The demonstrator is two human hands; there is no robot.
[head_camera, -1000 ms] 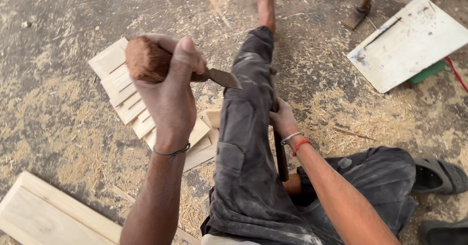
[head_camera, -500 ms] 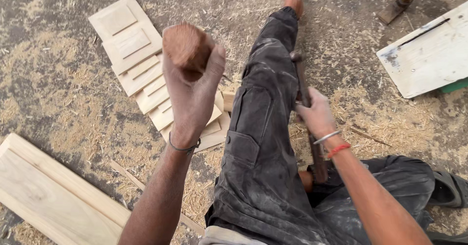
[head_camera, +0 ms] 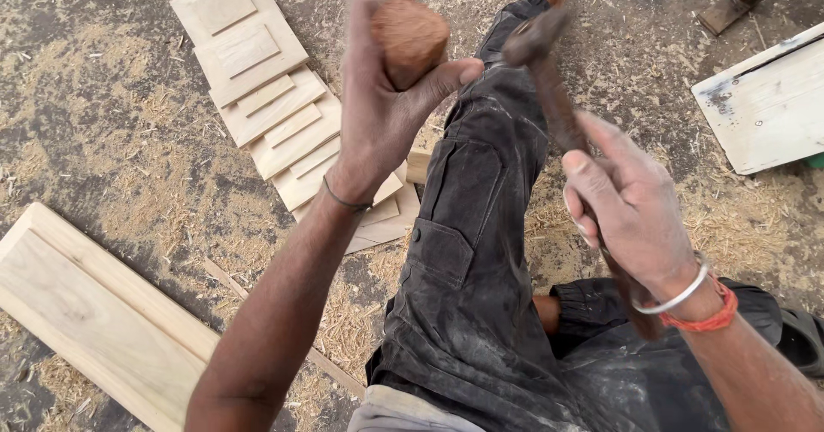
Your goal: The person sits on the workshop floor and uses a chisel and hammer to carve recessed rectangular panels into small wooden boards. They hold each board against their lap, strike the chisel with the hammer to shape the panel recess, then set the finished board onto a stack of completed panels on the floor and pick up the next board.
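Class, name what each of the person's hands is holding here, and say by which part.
The left hand grips a rounded brown wooden block around its lower part. The right hand holds a dark long-handled tool along its handle.

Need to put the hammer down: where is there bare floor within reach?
Free: the sawdust floor between the stacked small panels and the long framed board; also right of the leg, before the white board. Crowded: around the panels.

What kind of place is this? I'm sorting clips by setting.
Probably a floor-level carpentry workshop: pale sawdust and shavings on the ground, stacked light wooden panels, and a dark long-handled metal hand tool held by the right hand.
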